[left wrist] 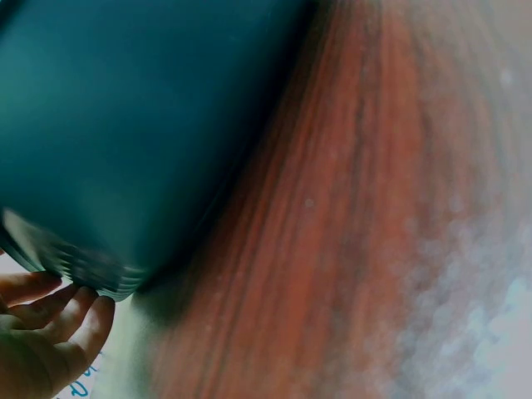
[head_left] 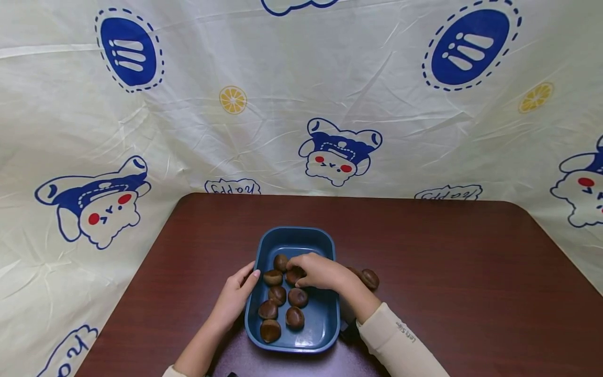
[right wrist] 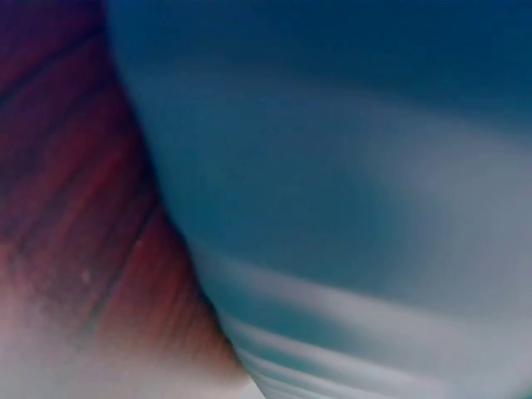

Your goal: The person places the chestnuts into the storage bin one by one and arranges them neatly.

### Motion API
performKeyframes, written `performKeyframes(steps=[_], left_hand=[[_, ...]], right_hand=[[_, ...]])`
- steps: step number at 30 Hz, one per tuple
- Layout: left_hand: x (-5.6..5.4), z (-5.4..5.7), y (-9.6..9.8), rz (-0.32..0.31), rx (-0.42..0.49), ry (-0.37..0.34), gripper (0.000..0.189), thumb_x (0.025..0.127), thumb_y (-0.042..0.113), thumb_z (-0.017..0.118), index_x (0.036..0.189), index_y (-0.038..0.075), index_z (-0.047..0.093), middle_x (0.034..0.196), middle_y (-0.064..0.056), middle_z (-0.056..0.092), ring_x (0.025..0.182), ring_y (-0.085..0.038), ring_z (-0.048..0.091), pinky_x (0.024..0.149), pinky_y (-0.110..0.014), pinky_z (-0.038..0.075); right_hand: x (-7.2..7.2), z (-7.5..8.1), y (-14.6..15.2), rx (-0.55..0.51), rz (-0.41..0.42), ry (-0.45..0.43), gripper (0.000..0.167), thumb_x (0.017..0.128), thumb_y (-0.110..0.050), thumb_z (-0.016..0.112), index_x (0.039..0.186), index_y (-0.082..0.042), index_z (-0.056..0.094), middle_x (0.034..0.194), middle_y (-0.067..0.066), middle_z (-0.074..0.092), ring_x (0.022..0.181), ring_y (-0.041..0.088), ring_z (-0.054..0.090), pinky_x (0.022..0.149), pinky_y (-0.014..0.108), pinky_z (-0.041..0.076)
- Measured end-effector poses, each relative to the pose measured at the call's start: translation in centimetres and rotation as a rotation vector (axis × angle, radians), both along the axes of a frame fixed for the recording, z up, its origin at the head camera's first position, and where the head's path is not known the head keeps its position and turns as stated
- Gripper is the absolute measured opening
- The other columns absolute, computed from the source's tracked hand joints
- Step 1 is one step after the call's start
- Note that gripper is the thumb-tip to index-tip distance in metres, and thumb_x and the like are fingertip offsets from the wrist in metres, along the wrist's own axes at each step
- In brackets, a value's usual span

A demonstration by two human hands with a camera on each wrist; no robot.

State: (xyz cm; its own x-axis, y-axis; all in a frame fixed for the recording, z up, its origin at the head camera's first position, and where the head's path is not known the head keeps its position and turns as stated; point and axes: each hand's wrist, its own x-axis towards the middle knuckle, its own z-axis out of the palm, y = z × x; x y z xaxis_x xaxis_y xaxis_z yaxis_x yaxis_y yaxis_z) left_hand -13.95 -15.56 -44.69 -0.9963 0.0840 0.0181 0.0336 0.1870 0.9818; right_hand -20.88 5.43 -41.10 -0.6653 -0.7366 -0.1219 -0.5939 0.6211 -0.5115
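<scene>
A blue rectangular tray (head_left: 321,330) stands on the table with several brown chestnuts (head_left: 270,331) inside, grouped in its left half. My left hand (head_left: 234,293) rests against the tray's left side, thumb tip at the rim. In the left wrist view, its fingers (left wrist: 93,331) touch the outer wall low down, fairly straight. Over the tray's middle, my right hand (head_left: 317,271) pinches a chestnut (head_left: 294,275) between thumb and fingers, among the others. The right wrist view has only the blurred tray wall (right wrist: 316,183), with the hand out of sight.
More chestnuts (head_left: 370,279) lie on the table to the right of the tray, partly hidden behind my right forearm. The dark reddish-brown table (head_left: 461,283) reaches back to a pale printed cloth (head_left: 273,146). A dark object (head_left: 348,331) shows beside the tray's lower right side.
</scene>
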Motion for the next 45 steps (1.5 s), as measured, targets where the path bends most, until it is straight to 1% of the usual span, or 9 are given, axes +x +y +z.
performKeyframes(steps=[6, 13, 18, 21, 24, 26, 33, 40, 45], left_hand=[[0.0, 0.0, 0.1, 0.007, -0.001, -0.009, 0.042, 0.095, 0.022, 0.048, 0.131, 0.001, 0.044, 0.122, -0.020, 0.051, 0.098, -0.028, 0.057, 0.078, -0.040, 0.048], [-0.1, 0.0, 0.1, 0.007, 0.011, -0.007, 0.041, 0.095, 0.021, 0.048, 0.130, 0.001, 0.045, 0.122, -0.019, 0.052, 0.097, -0.028, 0.057, 0.078, -0.039, 0.049], [-0.1, 0.0, 0.0, 0.007, 0.005, -0.002, 0.045, 0.094, 0.027, 0.049, 0.130, 0.001, 0.045, 0.122, -0.019, 0.052, 0.098, -0.028, 0.057, 0.079, -0.039, 0.048], [-0.1, 0.0, 0.0, 0.005, -0.002, 0.005, 0.049, 0.093, 0.031, 0.049, 0.130, 0.001, 0.044, 0.122, -0.019, 0.052, 0.099, -0.028, 0.056, 0.079, -0.039, 0.048], [0.0, 0.0, 0.0, 0.002, -0.007, 0.012, 0.049, 0.093, 0.032, 0.049, 0.130, 0.000, 0.044, 0.121, -0.020, 0.052, 0.099, -0.028, 0.056, 0.079, -0.039, 0.048], [0.0, 0.0, 0.0, -0.001, -0.011, 0.018, 0.049, 0.093, 0.031, 0.048, 0.130, -0.001, 0.044, 0.122, -0.021, 0.052, 0.099, -0.029, 0.056, 0.079, -0.039, 0.048], [0.0, 0.0, 0.0, 0.007, -0.001, -0.001, 0.048, 0.093, 0.030, 0.049, 0.130, 0.000, 0.045, 0.122, -0.019, 0.052, 0.098, -0.028, 0.057, 0.079, -0.039, 0.048], [0.1, 0.1, 0.0, 0.006, 0.006, -0.005, 0.048, 0.093, 0.031, 0.050, 0.130, 0.001, 0.045, 0.121, -0.019, 0.052, 0.096, -0.027, 0.058, 0.077, -0.038, 0.049], [0.0, 0.0, 0.0, 0.003, 0.009, -0.003, 0.048, 0.093, 0.031, 0.050, 0.130, 0.001, 0.045, 0.121, -0.019, 0.053, 0.096, -0.027, 0.058, 0.077, -0.038, 0.049]], right_hand=[[0.0, 0.0, 0.0, -0.002, -0.002, 0.007, 0.035, 0.081, -0.009, 0.068, 0.114, -0.005, 0.058, 0.107, 0.003, 0.060, 0.093, 0.013, 0.054, 0.077, 0.027, 0.046], [0.0, -0.1, 0.1, -0.016, 0.007, 0.030, 0.036, 0.082, -0.013, 0.067, 0.116, -0.007, 0.057, 0.111, 0.002, 0.058, 0.099, 0.013, 0.053, 0.083, 0.028, 0.044], [0.1, 0.0, 0.1, -0.058, 0.026, 0.059, 0.036, 0.082, -0.015, 0.066, 0.116, -0.007, 0.057, 0.111, 0.003, 0.058, 0.101, 0.016, 0.053, 0.085, 0.030, 0.044], [0.2, 0.3, 0.3, -0.087, 0.023, 0.069, 0.036, 0.083, -0.017, 0.065, 0.117, -0.007, 0.056, 0.113, 0.004, 0.058, 0.105, 0.017, 0.052, 0.088, 0.032, 0.042], [0.5, 0.7, 0.6, -0.119, -0.001, 0.062, 0.039, 0.084, -0.018, 0.064, 0.120, -0.007, 0.055, 0.117, 0.004, 0.056, 0.110, 0.019, 0.049, 0.091, 0.035, 0.041], [0.6, 1.0, 0.9, -0.141, -0.033, 0.049, 0.041, 0.084, -0.019, 0.064, 0.122, -0.008, 0.053, 0.120, 0.004, 0.054, 0.113, 0.019, 0.047, 0.092, 0.036, 0.040], [1.1, 1.7, 2.2, -0.247, -0.116, 0.021, 0.049, 0.083, -0.018, 0.066, 0.128, -0.009, 0.049, 0.126, 0.006, 0.050, 0.111, 0.023, 0.049, 0.085, 0.039, 0.045], [1.4, 2.3, 4.0, -0.302, -0.149, 0.055, 0.052, 0.081, -0.019, 0.068, 0.128, -0.008, 0.048, 0.125, 0.008, 0.051, 0.110, 0.026, 0.050, 0.083, 0.041, 0.046], [1.6, 2.6, 5.6, -0.314, -0.208, 0.069, 0.052, 0.081, -0.022, 0.068, 0.127, -0.008, 0.049, 0.125, 0.009, 0.050, 0.109, 0.028, 0.051, 0.082, 0.042, 0.046]])
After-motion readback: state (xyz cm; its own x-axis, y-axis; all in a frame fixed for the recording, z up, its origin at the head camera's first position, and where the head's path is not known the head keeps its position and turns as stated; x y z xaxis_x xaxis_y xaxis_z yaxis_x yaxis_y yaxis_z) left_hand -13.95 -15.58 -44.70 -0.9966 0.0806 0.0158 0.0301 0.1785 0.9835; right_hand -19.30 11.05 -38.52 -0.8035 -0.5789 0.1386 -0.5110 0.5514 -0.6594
